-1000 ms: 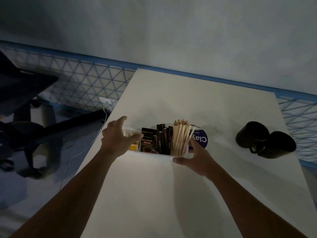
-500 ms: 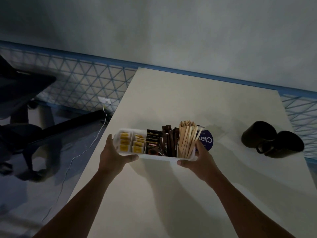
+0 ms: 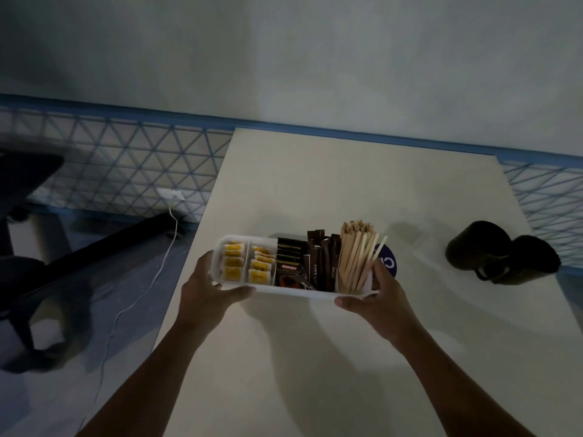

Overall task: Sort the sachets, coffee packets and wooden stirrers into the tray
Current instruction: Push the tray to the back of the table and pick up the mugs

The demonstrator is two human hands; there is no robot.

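The left hand (image 3: pixel 206 288) gripped the left end of the white tray (image 3: pixel 296 293), thumb on the near rim. The right hand (image 3: pixel 375 298) gripped the right end likewise, holding it over the table (image 3: pixel 315 357). Yellow sachets (image 3: pixel 233 263) filled the two left compartments, dark coffee packets (image 3: pixel 288 266) stood in the middle, and wooden stirrers (image 3: pixel 356 257) stood upright at the right. Two black mugs (image 3: pixel 501 250) lay side by side, well off to the right.

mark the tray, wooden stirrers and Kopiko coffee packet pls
tray (image 3: pixel 296 291): head view, on the white near rim.
wooden stirrers (image 3: pixel 356 257): head view, middle of the upright bundle.
Kopiko coffee packet (image 3: pixel 288 272): head view, on the front label.
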